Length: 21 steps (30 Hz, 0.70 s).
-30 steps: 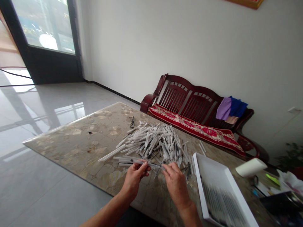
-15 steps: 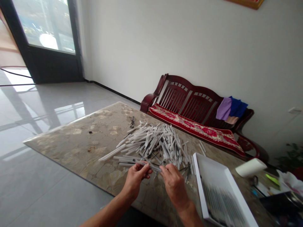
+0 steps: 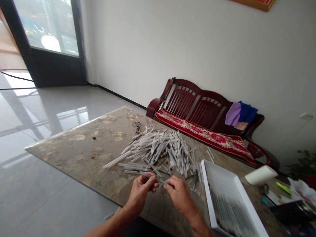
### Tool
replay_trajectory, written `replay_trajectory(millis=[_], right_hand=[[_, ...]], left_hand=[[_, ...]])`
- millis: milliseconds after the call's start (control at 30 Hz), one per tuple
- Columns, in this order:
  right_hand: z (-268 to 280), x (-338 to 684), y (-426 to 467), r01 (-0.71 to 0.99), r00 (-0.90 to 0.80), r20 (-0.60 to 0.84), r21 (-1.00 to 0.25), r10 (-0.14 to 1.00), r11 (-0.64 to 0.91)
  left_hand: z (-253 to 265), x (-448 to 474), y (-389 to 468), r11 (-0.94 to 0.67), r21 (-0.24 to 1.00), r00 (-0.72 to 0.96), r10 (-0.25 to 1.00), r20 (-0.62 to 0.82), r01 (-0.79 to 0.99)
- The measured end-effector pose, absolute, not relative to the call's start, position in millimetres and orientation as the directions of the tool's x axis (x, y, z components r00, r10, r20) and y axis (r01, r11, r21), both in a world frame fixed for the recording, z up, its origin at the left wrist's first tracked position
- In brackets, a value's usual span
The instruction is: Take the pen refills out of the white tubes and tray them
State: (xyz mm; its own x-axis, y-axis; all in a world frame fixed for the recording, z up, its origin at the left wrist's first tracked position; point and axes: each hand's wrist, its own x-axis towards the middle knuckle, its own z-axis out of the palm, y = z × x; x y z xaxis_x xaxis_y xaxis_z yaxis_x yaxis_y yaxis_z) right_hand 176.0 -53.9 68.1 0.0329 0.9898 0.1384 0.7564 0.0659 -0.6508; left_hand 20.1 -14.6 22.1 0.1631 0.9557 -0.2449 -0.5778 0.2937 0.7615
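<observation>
Between my two hands is a slim translucent tube [image 3: 160,180] with a darker part showing at its left. My left hand [image 3: 140,193] pinches it between thumb and fingers. Fingertips of my right hand [image 3: 180,195] are closed at its right end. Just beyond my hands, a loose pile of white and dark slim tubes [image 3: 158,148] covers part of the patterned table [image 3: 74,148]. To the right of my right hand stands a shallow white box [image 3: 206,194], holding a row of thin greyish sticks [image 3: 233,212] side by side.
A pair of glasses [image 3: 138,127] lies behind the pile. Right of the box are a white roll [image 3: 261,175] and a black cylindrical object [image 3: 292,210]. A dark red wooden bench [image 3: 197,102] with a patterned red cushion [image 3: 204,130] stands behind the table.
My right hand has moved slightly down and toward me, and the held tube now slopes down to the right. My left hand has shifted little. Pile and box look the same.
</observation>
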Motion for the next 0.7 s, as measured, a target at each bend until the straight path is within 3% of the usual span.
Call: replay_trajectory(millis=[167,233,300,433,533,600,700], right_hand=[[58.1,170.8,-51.8,0.295,0.138,0.024,-0.955,0.990,-0.018],[53.2,165.5,-51.7,0.073,0.172,0.018,-0.997,0.985,0.006],[45.2,158.6,-51.5,-0.029,0.233,0.017,-0.999,0.972,0.025],[30.6,149.7,-50.1,0.014,0.372,0.057,-0.998,0.926,0.055],[39.1,168.6,-50.4,0.060,0.477,0.114,-0.993,0.871,0.097],[56.3,203.0,-52.1,0.122,0.561,0.159,-0.987,0.812,0.109],[87.9,281.7,-53.8,0.296,0.670,0.213,-0.955,0.711,0.007]], left_hand=[[20.4,23.3,-9.8,0.452,0.619,0.243,0.886,-0.395,-0.642],[20.8,27.5,-10.2,0.508,0.539,0.275,0.847,-0.456,-0.671],[20.6,33.2,-13.1,0.541,0.499,0.306,0.824,-0.477,-0.677],[19.0,44.7,-22.2,0.601,0.530,0.384,0.795,-0.469,-0.598],[19.3,44.9,-22.3,0.596,0.666,0.489,0.788,-0.376,-0.448],[19.6,37.8,-15.2,0.484,0.814,0.517,0.810,-0.278,-0.321],[17.8,19.0,3.3,0.218,0.967,0.409,0.901,-0.146,-0.134]])
